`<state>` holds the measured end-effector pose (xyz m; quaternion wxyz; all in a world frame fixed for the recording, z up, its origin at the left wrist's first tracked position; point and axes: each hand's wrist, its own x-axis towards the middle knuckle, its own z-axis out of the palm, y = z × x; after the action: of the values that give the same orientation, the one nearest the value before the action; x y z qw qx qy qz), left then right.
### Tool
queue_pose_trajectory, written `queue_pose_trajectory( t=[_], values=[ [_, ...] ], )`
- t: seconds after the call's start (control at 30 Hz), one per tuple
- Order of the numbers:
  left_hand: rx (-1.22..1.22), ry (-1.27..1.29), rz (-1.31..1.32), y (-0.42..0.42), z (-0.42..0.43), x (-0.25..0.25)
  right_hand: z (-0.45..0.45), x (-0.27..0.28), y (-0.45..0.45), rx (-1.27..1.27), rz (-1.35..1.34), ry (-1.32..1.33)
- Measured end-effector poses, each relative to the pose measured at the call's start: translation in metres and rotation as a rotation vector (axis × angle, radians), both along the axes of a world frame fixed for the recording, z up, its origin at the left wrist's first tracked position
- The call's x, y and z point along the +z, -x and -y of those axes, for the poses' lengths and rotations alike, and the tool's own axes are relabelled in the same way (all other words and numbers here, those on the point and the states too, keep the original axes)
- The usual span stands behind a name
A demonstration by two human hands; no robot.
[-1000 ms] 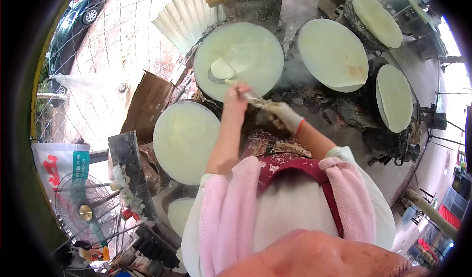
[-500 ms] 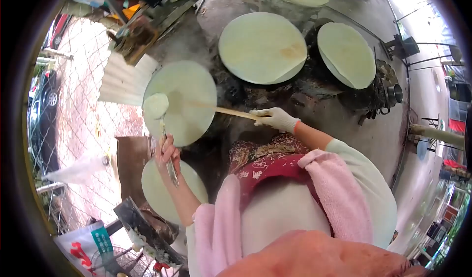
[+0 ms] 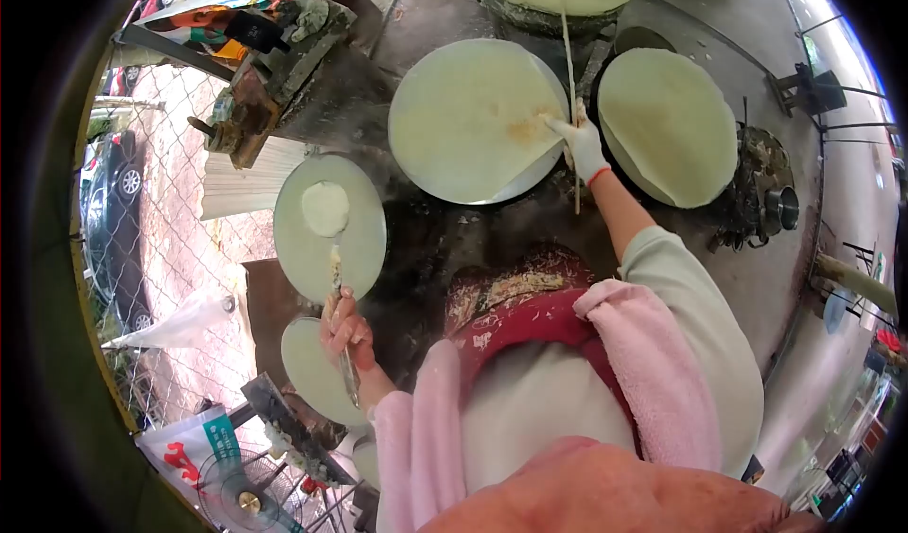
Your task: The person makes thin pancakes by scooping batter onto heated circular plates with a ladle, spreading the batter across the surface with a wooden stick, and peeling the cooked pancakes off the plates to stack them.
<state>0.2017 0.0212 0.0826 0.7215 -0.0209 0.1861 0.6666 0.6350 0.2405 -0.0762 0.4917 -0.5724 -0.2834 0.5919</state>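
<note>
White-gloved, the right hand (image 3: pixel 584 145) has its fingers closed round one stick (image 3: pixel 569 84) at the right edge of the large griddle (image 3: pixel 530 180). The bare left hand (image 3: pixel 348 332) grasps one ladle (image 3: pixel 336 273) in its fingers, the pale bowl over a second griddle (image 3: pixel 359 259), lower left of the large one. Four more griddles (image 3: pixel 317 372) show: one right of the large one, one beyond it, two farther to its lower left. One sheet (image 3: pixel 473 107), brown-patched, lies on the large griddle.
</note>
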Motion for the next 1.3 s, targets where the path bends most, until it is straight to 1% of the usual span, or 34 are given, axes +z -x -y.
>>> queue_pose_trajectory(
  t=[0.07, 0.1, 0.13, 0.17, 0.23, 0.27, 0.37, 0.4, 0.5, 0.6, 0.7, 0.77, 0.8, 0.83, 0.9, 0.93, 0.97, 1.0, 1.03, 1.1, 1.2, 1.23, 1.3],
  values=[
    [-0.029, -0.013, -0.001, -0.003, -0.002, 0.005, -0.034, -0.018, 0.0, 0.015, 0.078, -0.038],
    [-0.044, -0.021, 0.001, -0.005, -0.006, 0.007, -0.052, -0.03, -0.011, 0.1, 0.12, -0.011],
    [-0.072, -0.046, 0.038, -0.007, -0.01, 0.01, -0.07, -0.057, -0.016, 0.152, 0.198, -0.14],
    [-0.102, -0.069, 0.076, -0.006, -0.014, 0.011, -0.077, -0.051, -0.011, 0.23, 0.439, -0.134],
    [-0.126, -0.08, 0.108, -0.004, -0.023, 0.01, -0.09, -0.009, -0.009, 0.379, 0.924, -0.112],
    [-0.12, -0.069, 0.104, -0.001, -0.028, 0.007, -0.087, 0.018, 0.001, 0.393, 0.963, -0.15],
    [-0.135, -0.02, 0.077, 0.012, -0.044, 0.0, -0.091, 0.043, 0.022, 0.352, 1.098, -0.183],
    [-0.142, -0.007, 0.065, 0.02, -0.048, -0.001, -0.087, 0.059, 0.033, 0.37, 1.075, -0.155],
    [-0.197, -0.036, 0.047, 0.035, -0.063, -0.007, -0.087, 0.082, 0.05, 0.34, 1.064, -0.194],
    [-0.233, 0.0, -0.042, 0.045, -0.079, -0.01, -0.077, 0.105, 0.06, 0.254, 0.997, -0.296],
    [-0.288, -0.01, -0.072, 0.054, -0.094, -0.02, -0.066, 0.118, 0.066, 0.271, 0.376, -0.385],
    [-0.196, 0.144, -0.221, 0.053, -0.101, -0.027, -0.058, 0.142, 0.064, 0.253, 0.508, -0.338],
    [-0.155, 0.207, -0.305, 0.051, -0.102, -0.03, -0.055, 0.155, 0.061, 0.217, 0.602, -0.406],
    [-0.226, 0.14, -0.291, 0.045, -0.106, -0.03, -0.051, 0.167, 0.052, 0.188, 0.692, -0.471],
    [-0.331, 0.006, -0.268, 0.036, -0.112, -0.02, -0.029, 0.206, 0.027, 0.09, 0.556, -0.37],
    [-0.33, 0.049, -0.331, 0.028, -0.115, -0.012, -0.021, 0.219, 0.017, 0.052, 0.473, -0.328],
    [-0.318, 0.092, -0.396, 0.018, -0.115, -0.001, -0.015, 0.217, -0.004, 0.029, 0.519, -0.351],
    [-0.297, 0.163, -0.472, -0.003, -0.117, 0.013, -0.016, 0.205, -0.048, 0.025, 0.546, -0.352],
    [-0.308, 0.131, -0.47, -0.013, -0.119, 0.019, -0.008, 0.197, -0.077, 0.016, 0.577, -0.369],
    [-0.324, 0.064, -0.463, -0.039, -0.122, 0.024, 0.03, 0.232, -0.11, -0.116, 0.54, -0.165],
    [-0.431, -0.118, -0.294, -0.067, -0.134, 0.006, 0.059, 0.154, -0.231, -0.237, 0.421, -0.068],
    [-0.344, 0.007, -0.394, -0.1, -0.136, 0.013, 0.066, 0.134, -0.275, -0.283, 0.359, -0.008],
    [-0.163, 0.235, -0.59, -0.147, -0.133, 0.03, 0.08, 0.073, -0.34, -0.247, 0.43, -0.003]
  ],
)
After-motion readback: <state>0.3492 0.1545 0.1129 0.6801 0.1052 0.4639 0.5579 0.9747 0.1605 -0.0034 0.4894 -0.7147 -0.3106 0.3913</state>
